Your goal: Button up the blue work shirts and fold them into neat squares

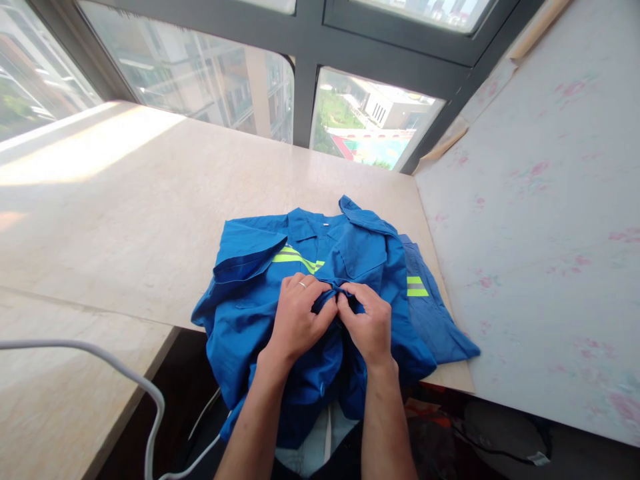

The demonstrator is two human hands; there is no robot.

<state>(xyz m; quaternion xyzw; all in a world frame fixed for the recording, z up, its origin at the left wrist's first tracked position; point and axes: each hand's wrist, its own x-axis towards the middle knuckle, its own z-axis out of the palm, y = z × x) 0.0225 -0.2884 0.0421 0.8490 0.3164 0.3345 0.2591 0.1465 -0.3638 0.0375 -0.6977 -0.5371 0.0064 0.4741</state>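
A blue work shirt (250, 293) with yellow and grey reflective strips lies spread on the stone ledge, its lower part hanging over the front edge toward me. My left hand (300, 313), with a ring on one finger, pinches the cloth at the middle of the shirt front. Close beside it, my right hand (367, 317) grips the same front edge between thumb and fingers. The fingertips of both hands nearly meet. Whatever small part lies between them, such as a button, is hidden.
Under the shirt's right side lies another blue garment (435, 313) with a reflective strip. The pale ledge (125, 213) runs along the window frame (303, 100). A flower-patterned wall (540, 220) borders the right. A white cable (155, 400) curves at lower left.
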